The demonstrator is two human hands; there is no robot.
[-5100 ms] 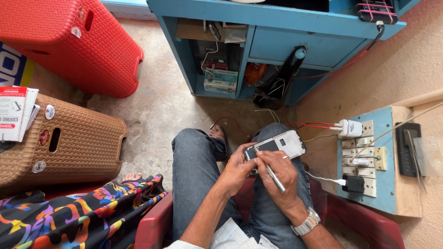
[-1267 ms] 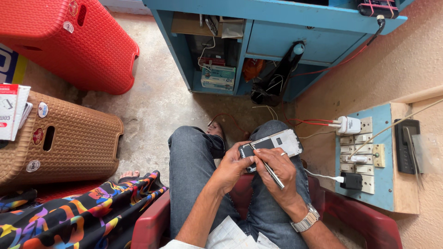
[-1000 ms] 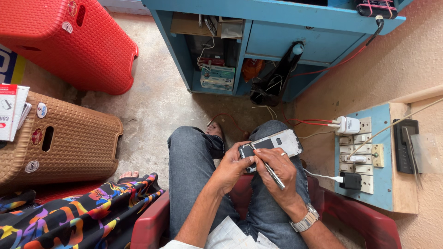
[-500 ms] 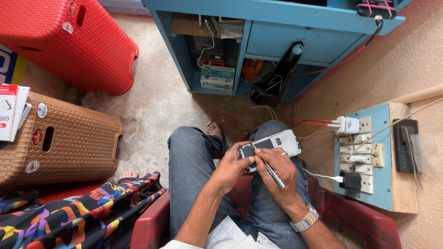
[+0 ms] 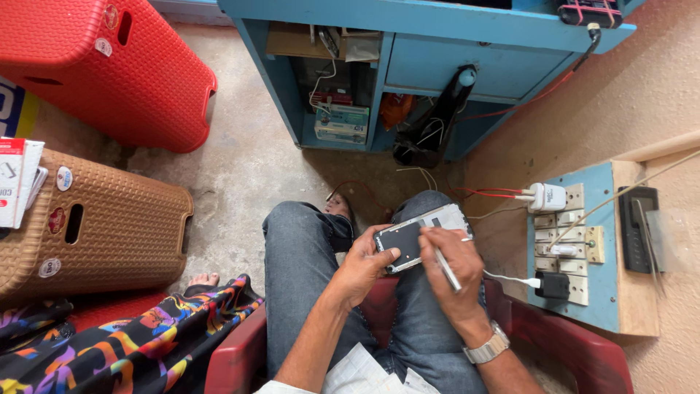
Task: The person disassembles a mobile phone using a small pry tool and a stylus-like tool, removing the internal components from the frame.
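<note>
I see both forearms reaching forward over the lap, hands meeting above the right knee. My left hand (image 5: 364,264) cups the near end of the opened phone (image 5: 417,238), fingers curled under it and thumb pressed on its dark face. My right hand (image 5: 450,255) lies over the phone's right edge, fingers pressed together around a thin silvery tool (image 5: 446,268), pinched pen-style with its shaft slanting back toward the wrist. A metal wristwatch (image 5: 487,345) sits on that wrist.

The phone is a flat rectangle, tilted, with a pale grey frame and a dark inner panel; it rests above the blue denim jeans (image 5: 299,270). Below the phone is a glossy dark-red plastic chair (image 5: 576,354). Right of the phone, a blue-painted board (image 5: 609,292) carries cream switches and a white plug (image 5: 547,196). Beyond the phone stands a blue wooden table (image 5: 430,22). Left of the phone lie a brown woven-pattern plastic stool (image 5: 109,233) and a red one (image 5: 102,66), on rough concrete floor (image 5: 240,168).
</note>
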